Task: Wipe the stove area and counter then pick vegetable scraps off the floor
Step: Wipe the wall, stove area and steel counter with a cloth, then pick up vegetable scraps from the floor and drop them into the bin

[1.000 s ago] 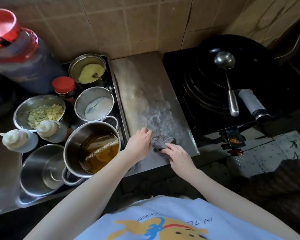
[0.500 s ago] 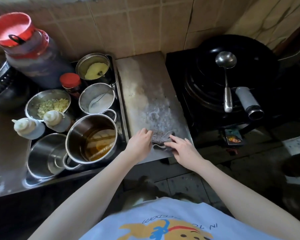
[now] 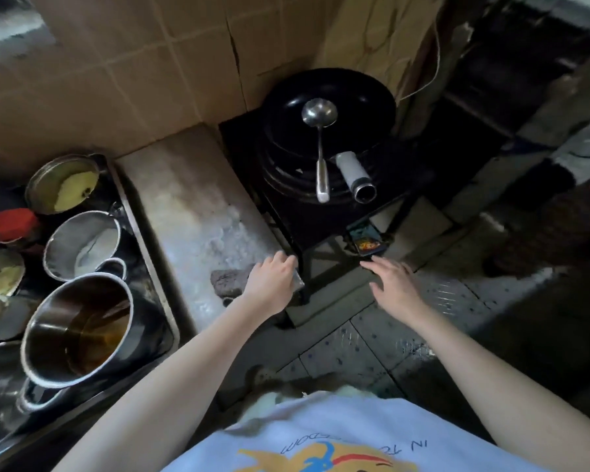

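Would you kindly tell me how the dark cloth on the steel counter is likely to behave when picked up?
The dark cloth lies bunched in soft folds, so it will probably droop limply. The steel counter around it shows a foamy wet film, so it is likely damp, heavier than it looks, and may drip.

Counter slab (image 3: 184,199) mostly open; pots (image 3: 48,321) crowd left edge, stove (image 3: 286,216) walls right, cloth (image 3: 230,281) lies near front.

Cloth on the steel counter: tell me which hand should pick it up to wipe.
Left. The left hand lies at the front corner of the counter, right beside the cloth; the right hand is spread open off the counter, farther away.
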Demonstrator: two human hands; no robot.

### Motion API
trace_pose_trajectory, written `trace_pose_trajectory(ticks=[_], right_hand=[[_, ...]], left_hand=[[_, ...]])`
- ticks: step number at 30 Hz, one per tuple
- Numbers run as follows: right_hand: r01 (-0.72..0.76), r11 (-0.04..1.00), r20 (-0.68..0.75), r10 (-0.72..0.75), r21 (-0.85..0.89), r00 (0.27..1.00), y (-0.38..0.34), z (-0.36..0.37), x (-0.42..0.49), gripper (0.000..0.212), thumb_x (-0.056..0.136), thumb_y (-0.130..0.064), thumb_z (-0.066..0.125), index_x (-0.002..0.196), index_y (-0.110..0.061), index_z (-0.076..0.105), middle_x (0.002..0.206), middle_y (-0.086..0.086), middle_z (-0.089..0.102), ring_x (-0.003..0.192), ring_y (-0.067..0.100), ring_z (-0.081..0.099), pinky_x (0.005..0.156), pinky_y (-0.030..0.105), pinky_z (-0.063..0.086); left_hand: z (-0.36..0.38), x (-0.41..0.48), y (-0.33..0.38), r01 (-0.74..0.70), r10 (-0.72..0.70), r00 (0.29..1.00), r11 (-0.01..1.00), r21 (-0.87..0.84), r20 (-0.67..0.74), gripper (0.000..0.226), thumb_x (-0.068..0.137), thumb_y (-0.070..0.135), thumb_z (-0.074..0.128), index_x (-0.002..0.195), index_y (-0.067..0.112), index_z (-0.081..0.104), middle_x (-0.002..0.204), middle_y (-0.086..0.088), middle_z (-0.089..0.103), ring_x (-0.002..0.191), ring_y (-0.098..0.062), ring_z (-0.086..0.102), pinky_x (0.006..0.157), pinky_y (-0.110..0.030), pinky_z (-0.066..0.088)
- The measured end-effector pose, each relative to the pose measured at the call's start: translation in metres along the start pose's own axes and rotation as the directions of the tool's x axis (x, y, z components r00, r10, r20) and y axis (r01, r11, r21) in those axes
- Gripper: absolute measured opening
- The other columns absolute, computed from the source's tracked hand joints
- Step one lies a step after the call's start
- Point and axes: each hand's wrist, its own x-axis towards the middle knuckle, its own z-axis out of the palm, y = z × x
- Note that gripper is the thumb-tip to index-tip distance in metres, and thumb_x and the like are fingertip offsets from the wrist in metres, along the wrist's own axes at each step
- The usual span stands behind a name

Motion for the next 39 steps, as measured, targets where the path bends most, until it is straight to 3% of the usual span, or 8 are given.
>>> trace_pose_trajectory(ticks=[3, 8, 12, 15, 19, 29, 39], right_hand=[[-0.077, 0.995, -0.063, 0.081, 0.068, 0.995, 0.034, -0.013, -0.016, 0.048, 0.091, -0.009, 0.057, 0.135, -0.026, 0.05, 0.147, 0.002, 0.041, 0.136, 0.021, 0.033, 0.117, 0.04, 0.018], [-0.178, 0.981, -0.152, 0.188, 0.077, 0.97, 0.082, -0.031, -0.043, 0.05, 0.089, -0.002, 0.054, 0.134, -0.023, 0.05, 0.148, 0.004, 0.039, 0.138, 0.023, 0.031, 0.113, 0.031, 0.006], [-0.336, 0.94, -0.27, 0.308, -0.063, 0.912, 0.118, -0.051, -0.069, 0.042, 0.09, -0.019, 0.058, 0.131, -0.026, 0.054, 0.143, 0.002, 0.044, 0.136, 0.024, 0.033, 0.115, 0.051, 0.014], [-0.445, 0.887, -0.315, 0.39, -0.125, 0.866, 0.141, -0.062, -0.089, 0.039, 0.089, -0.03, 0.058, 0.128, -0.028, 0.055, 0.141, 0.0, 0.046, 0.136, 0.025, 0.034, 0.112, 0.055, 0.021], [-0.549, 0.834, -0.349, 0.499, -0.055, 0.793, 0.167, -0.072, -0.106, 0.041, 0.09, -0.028, 0.058, 0.13, -0.028, 0.053, 0.144, 0.0, 0.042, 0.138, 0.025, 0.03, 0.113, 0.053, 0.017], [-0.678, 0.731, -0.346, 0.658, 0.079, 0.669, 0.234, -0.105, -0.114, 0.043, 0.093, -0.025, 0.052, 0.136, -0.025, 0.046, 0.151, 0.005, 0.033, 0.143, 0.027, 0.021, 0.115, 0.053, 0.015], [-0.727, 0.667, -0.349, 0.728, 0.162, 0.59, 0.342, -0.195, -0.062, 0.048, 0.094, -0.016, 0.049, 0.14, -0.023, 0.041, 0.154, 0.007, 0.029, 0.144, 0.027, 0.017, 0.118, 0.052, 0.012]], left_hand=[[-0.002, 0.021, 0.037, -0.089, 0.089, 0.996, 0.996, 0.009, -0.005, 0.037, 0.098, 0.019, 0.039, 0.134, 0.016, 0.042, 0.125, -0.006, 0.047, 0.112, -0.028, 0.048, 0.09, -0.037, 0.04], [-0.001, 0.052, 0.096, -0.229, 0.226, 0.973, 0.967, 0.116, 0.038, 0.039, 0.097, 0.019, 0.041, 0.136, 0.016, 0.041, 0.13, -0.006, 0.045, 0.115, -0.026, 0.047, 0.092, -0.036, 0.041], [0.0, 0.074, 0.143, -0.315, 0.303, 0.948, 0.932, 0.18, 0.094, 0.046, 0.093, 0.013, 0.047, 0.138, 0.015, 0.037, 0.134, -0.007, 0.042, 0.12, -0.028, 0.044, 0.098, -0.038, 0.039], [0.0, 0.087, 0.176, -0.393, 0.37, 0.919, 0.89, 0.233, 0.135, 0.046, 0.094, 0.013, 0.048, 0.139, 0.014, 0.035, 0.137, -0.008, 0.04, 0.124, -0.028, 0.042, 0.1, -0.037, 0.039], [-0.002, 0.104, 0.219, -0.465, 0.435, 0.885, 0.848, 0.254, 0.167, 0.035, 0.097, 0.013, 0.041, 0.132, 0.011, 0.041, 0.136, -0.011, 0.042, 0.124, -0.029, 0.043, 0.101, -0.04, 0.039], [0.004, 0.165, 0.314, -0.604, 0.562, 0.797, 0.745, 0.282, 0.222, 0.036, 0.094, 0.015, 0.043, 0.13, 0.014, 0.044, 0.127, -0.01, 0.047, 0.115, -0.03, 0.048, 0.094, -0.041, 0.04], [-0.008, 0.315, 0.435, -0.666, 0.639, 0.746, 0.707, 0.239, 0.189, 0.041, 0.094, 0.017, 0.043, 0.135, 0.012, 0.04, 0.13, -0.013, 0.044, 0.118, -0.031, 0.046, 0.093, -0.041, 0.04]])
